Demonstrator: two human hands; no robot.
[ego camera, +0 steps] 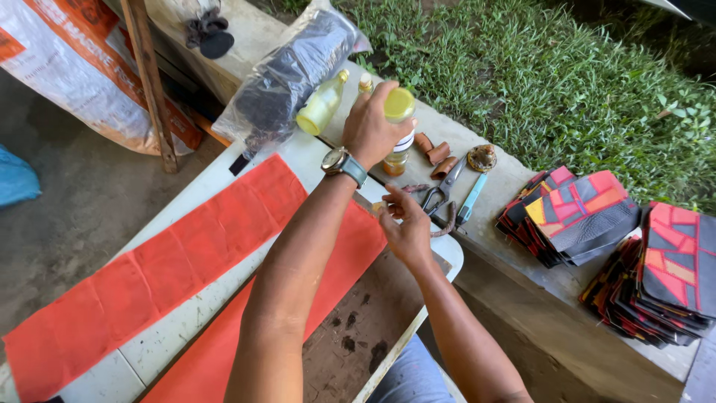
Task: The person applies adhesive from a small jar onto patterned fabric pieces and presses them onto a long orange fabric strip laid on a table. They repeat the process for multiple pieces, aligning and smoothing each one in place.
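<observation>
While left hand [369, 127] grips yellow-capped bottle [399, 123], right hand [406, 224] pinches small item; white table [179, 321], concrete ledge [514, 186], grass [567, 82] beyond.

I see two cloth strips [171, 276] lying side by side on the tabletop [179, 328]. Beyond its far edge runs a ledge [514, 186] — a glue jar [398, 130] on it, scissors [440, 195] just right of the jar, and two stacks of patchwork pieces [574, 216] further right, grass [567, 82] behind.

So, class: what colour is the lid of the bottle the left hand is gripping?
Yellow. The lid tops the bottle held by the left hand; the head view shows it.
</observation>
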